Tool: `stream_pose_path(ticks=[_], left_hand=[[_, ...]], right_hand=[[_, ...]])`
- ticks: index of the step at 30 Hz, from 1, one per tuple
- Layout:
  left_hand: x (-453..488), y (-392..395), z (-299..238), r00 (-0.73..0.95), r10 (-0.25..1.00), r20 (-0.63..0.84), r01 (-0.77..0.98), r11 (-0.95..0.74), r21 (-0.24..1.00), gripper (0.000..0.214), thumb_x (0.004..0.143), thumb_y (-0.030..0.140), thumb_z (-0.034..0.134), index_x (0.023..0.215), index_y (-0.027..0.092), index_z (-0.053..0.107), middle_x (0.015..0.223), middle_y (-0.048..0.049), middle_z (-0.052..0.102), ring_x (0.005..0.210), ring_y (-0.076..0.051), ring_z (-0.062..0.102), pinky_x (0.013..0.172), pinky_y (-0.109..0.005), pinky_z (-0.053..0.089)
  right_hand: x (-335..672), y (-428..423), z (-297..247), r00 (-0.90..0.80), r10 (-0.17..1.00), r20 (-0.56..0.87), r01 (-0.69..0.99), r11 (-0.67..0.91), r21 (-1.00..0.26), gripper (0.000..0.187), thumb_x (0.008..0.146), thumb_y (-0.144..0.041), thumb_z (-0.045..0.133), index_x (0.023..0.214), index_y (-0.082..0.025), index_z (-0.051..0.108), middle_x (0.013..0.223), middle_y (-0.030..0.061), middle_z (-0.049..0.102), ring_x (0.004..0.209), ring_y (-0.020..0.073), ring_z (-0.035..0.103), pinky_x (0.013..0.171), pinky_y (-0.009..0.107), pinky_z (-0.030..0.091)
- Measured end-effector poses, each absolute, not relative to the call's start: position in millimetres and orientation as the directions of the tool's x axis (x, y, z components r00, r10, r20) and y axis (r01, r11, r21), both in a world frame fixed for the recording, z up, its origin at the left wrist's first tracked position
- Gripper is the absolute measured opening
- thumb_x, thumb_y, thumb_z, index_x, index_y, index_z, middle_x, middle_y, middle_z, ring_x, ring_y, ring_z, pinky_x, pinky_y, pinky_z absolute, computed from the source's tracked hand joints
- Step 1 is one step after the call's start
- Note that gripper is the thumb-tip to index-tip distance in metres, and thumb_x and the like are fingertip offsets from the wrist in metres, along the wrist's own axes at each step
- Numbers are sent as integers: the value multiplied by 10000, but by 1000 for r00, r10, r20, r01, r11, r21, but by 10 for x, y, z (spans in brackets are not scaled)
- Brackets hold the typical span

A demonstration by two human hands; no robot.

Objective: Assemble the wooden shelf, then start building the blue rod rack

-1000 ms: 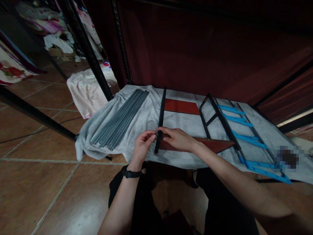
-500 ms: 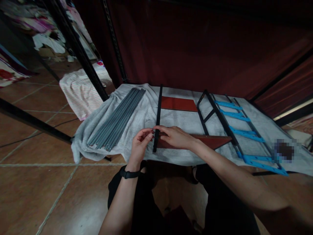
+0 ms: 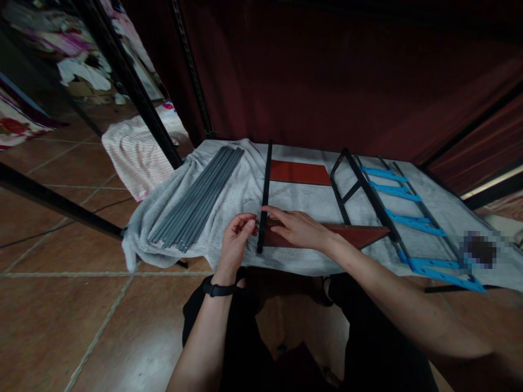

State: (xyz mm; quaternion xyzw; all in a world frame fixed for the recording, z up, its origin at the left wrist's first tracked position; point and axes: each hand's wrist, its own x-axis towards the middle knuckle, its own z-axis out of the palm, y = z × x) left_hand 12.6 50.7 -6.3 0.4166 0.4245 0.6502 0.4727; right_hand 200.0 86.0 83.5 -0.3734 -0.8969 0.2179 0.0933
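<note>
My left hand (image 3: pixel 238 238) is just left of a black metal bar (image 3: pixel 266 185), thumb and index pinched together at its side. Whatever sits between those fingertips is too small to make out. From the right, my right hand (image 3: pixel 300 228) reaches in with its fingers stretched out; the index fingertip touches the bar and the thumb is apart below it. The bar belongs to a flat-lying frame with a red-brown upper board (image 3: pixel 301 172) and a lower board (image 3: pixel 355 235), partly under my right hand. A black tubular side piece (image 3: pixel 363 188) closes the frame at the right.
Grey rods (image 3: pixel 200 198) lie bundled on the grey cloth (image 3: pixel 255 158) at the left. Small thin pieces (image 3: pixel 248 200) rest near the bar. Blue brackets on dark rods (image 3: pixel 414 218) lie at the right. A black post (image 3: pixel 131 87) rises at the table's left end.
My right index finger has drawn back slightly from over the bar toward its right side. The left hand keeps its pinch in nearly the same place. The whole view has shifted slightly.
</note>
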Motion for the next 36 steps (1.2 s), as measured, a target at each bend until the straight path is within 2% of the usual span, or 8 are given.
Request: stream_pose_path(ticks=[4,10,13,16,21,27,32,36], left_hand=[[140,525,-65,-245,959,143,-195,-193,962,190,738,332,765,834,184,696,714,12,635,656,-111,561,669,-238,458],[135,498,-26,-210,966,151,-271,-206,940,225,766,340,745,931,192,710,767,-4,648,690,-121,575,675,-243,451],[152,502,-23,-248,957,149,-258,-214,942,209,775,362,733,882,185,701,708,7,621,647,-111,551,641,-234,437],[171,519,-38,-296,946,133,-213,-201,956,184,735,334,761,786,174,685,658,19,605,615,-103,533,634,-231,438],[159,527,-63,-285,950,126,-224,-194,955,172,714,290,767,823,176,700,697,12,637,641,-110,560,664,-240,459],[158,515,-64,-248,955,162,-251,-225,942,208,755,316,752,912,186,709,724,7,630,660,-107,558,669,-229,455],[185,535,-56,-285,946,155,-173,-209,962,172,744,334,753,803,179,705,633,22,586,590,-98,502,612,-223,427],[171,545,-67,-259,955,145,-215,-203,955,173,718,301,768,838,185,723,703,6,629,637,-111,529,632,-229,441]], right_hand=[[2063,824,825,-702,710,55,608,638,-472,586,948,-272,483,1508,-289,310,1451,48,518,1292,225,531,1065,413,437],[2239,750,789,-672,722,165,586,654,-478,613,922,-193,484,1504,-292,318,1467,53,489,1346,200,463,1124,431,386],[2326,707,764,-647,737,198,594,649,-476,599,920,-192,493,1490,-301,344,1444,49,510,1325,199,482,1118,438,391],[2383,673,727,-614,761,208,626,631,-459,474,948,-225,483,1420,-267,457,1362,60,584,1247,205,549,1072,418,432],[2403,656,678,-538,818,204,695,567,-442,292,986,-270,453,1217,-238,629,1179,48,689,1082,204,643,955,361,492],[2395,659,680,-532,824,194,691,555,-463,275,984,-260,458,1190,-253,639,1166,34,696,1060,196,656,930,334,495],[2396,665,676,-530,826,193,689,552,-469,274,982,-261,460,1189,-253,639,1172,34,694,1055,195,658,922,330,497],[2399,666,675,-527,832,174,696,540,-473,285,982,-272,455,1202,-258,635,1174,35,694,1060,198,657,925,340,499]])
